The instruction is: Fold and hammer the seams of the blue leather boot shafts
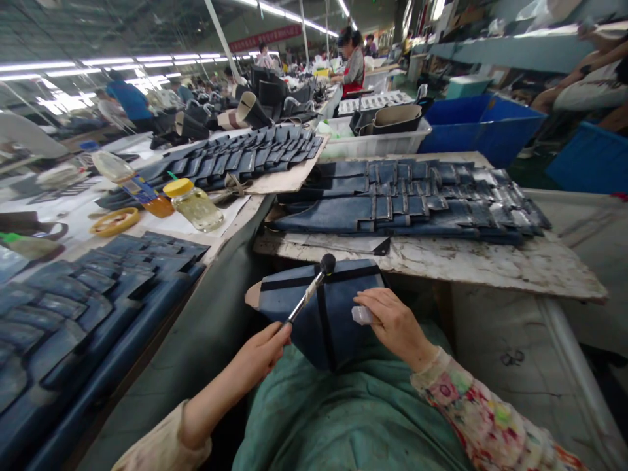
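Observation:
My left hand (269,350) is closed round the lower end of a hammer (310,289), a metal-shafted tool with a small, round dark head. The hammer slants across a dark blue leather piece (299,314) crossed by black strips, and its head is at the upper strip; I cannot tell if it touches. This piece rests in front of my green apron (353,412), over my lap. My right hand (392,320) is at the leather's right side, its fingers curled round a small whitish, translucent block (363,316). Most of the block is hidden in the palm.
Overlapping blue leather pieces lie on the board (490,265) ahead and on the left table. A yellow-lidded jar (199,206), a tipped bottle (132,186) and a yellow tape roll (115,222) are at left. Blue bins (485,127) stand behind; other people work farther off.

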{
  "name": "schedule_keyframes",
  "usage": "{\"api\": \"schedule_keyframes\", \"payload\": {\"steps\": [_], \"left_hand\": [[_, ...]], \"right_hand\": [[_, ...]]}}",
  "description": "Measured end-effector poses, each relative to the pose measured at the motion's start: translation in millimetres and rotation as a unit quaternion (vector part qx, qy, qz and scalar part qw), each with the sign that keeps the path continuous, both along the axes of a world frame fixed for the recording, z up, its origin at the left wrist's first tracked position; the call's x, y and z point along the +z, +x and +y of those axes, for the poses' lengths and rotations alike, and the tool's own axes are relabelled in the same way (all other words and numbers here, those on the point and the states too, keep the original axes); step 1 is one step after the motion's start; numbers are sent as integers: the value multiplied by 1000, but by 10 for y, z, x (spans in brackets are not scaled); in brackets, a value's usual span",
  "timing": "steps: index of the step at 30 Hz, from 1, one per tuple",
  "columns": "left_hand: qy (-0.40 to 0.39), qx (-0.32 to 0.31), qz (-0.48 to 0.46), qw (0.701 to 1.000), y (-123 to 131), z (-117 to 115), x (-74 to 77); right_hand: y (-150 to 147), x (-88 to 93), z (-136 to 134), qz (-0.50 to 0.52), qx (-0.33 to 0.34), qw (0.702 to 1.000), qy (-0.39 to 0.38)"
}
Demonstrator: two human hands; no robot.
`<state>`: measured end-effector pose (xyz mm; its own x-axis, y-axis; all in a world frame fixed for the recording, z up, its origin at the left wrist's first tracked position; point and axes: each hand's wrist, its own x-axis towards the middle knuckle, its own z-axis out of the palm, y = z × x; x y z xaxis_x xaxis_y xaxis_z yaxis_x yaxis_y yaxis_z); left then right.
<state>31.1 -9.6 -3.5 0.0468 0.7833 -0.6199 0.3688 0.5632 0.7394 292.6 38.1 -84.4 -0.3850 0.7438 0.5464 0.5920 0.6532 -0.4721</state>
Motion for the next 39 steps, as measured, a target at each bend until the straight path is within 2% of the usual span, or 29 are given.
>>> {"api": "schedule_keyframes", "payload": {"steps": [4, 6, 9, 14, 18, 22, 27, 31, 35, 37, 39], "left_hand": [[39, 10, -59, 997, 24, 6, 14], [14, -9, -79, 997, 45, 2, 3], [-21, -28, -58, 998, 74, 22, -32], [7, 0, -109, 994, 117, 34, -36], [-43, -32, -76, 996, 183, 29, -39], [-3, -17, -104, 994, 235, 38, -30], [-50, -45, -73, 995, 280, 53, -1], [-7, -42, -88, 995, 340, 78, 63], [-42, -81, -69, 993, 426, 116, 40], [-31, -86, -53, 994, 489, 142, 26], [-7, -85, -75, 993, 561, 172, 22]], "right_hand": [[5, -2, -4, 4, -7, 1000, 1], [11, 1, -11, 5, -9, 1000, -1], [16, 5, -18, 4, -6, 1000, -2], [15, -15, -21, 11, -8, 1000, 4], [18, -46, -29, 17, -7, 1000, -1], [28, -51, -37, 16, -6, 1000, -2], [19, -40, -44, 17, -13, 1000, 0], [18, -59, -47, 10, -10, 1000, -1], [19, -86, -57, 15, -15, 1000, -1], [20, -98, -60, 15, -16, 1000, -2], [24, -107, -60, 13, -13, 1000, -3]]}}
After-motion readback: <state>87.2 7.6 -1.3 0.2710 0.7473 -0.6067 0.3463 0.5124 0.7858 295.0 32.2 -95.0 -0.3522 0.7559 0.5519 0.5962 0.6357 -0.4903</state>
